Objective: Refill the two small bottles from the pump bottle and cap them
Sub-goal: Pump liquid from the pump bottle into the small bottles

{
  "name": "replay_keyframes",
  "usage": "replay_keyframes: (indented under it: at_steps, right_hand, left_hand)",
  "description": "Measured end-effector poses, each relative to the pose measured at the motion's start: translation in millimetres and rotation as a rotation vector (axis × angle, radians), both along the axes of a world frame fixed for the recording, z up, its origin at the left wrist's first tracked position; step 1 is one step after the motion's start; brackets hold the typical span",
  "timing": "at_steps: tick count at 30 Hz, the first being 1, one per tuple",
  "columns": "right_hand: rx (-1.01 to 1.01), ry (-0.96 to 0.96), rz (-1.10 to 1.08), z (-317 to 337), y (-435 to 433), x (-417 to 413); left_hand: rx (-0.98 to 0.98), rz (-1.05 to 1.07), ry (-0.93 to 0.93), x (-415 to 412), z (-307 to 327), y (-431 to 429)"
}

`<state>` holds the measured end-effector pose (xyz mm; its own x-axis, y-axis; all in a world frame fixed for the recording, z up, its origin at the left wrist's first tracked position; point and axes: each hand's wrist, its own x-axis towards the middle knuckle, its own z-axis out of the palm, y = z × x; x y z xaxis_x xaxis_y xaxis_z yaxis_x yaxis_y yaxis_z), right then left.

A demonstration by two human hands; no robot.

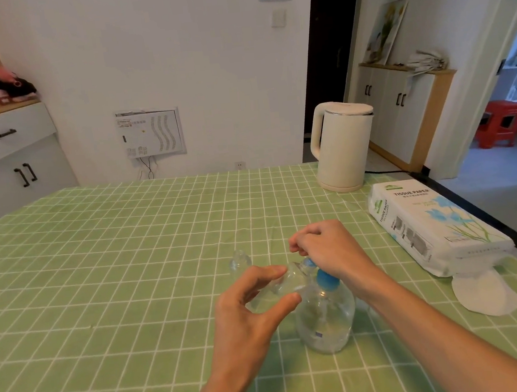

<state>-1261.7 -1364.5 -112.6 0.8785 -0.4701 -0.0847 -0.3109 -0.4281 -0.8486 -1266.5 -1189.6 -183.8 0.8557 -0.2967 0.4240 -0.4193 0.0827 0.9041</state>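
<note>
**Holding a small bottle at the pump spout**

Left hand (251, 312) pinches a clear small bottle (282, 285), tilted, just left of the pump bottle (326, 320). Right hand (324, 246) curls over its blue pump top. The second bottle (240, 262) stands behind-left. The pack (428, 225) to the right reads "TISSUE PAPER". The pump bottle's label is unreadable.

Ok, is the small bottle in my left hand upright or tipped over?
Tipped. The left hand pinches the small bottle leaning sideways, its mouth toward the pump bottle's blue nozzle under the right hand.
</note>
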Motion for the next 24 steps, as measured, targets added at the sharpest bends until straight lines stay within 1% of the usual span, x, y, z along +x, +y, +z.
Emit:
replay_keyframes:
  at_steps: [5, 15, 20, 24]
  right_hand:
    - [0.017, 0.020, 0.004, -6, 1, -3]
    - [0.000, 0.041, -0.002, -2, 1, -5]
    - [-0.037, 0.013, 0.002, 3, 1, -1]
    - [-0.021, 0.030, -0.020, 0, 0, 0]
  left_hand:
    - [-0.022, 0.002, 0.027, 0, -7, -2]
    - [-0.013, -0.010, 0.015, 0, -4, -1]
    - [-0.005, -0.016, -0.016, 2, 0, 0]
    - [-0.020, -0.011, -0.008, 0, 1, -1]
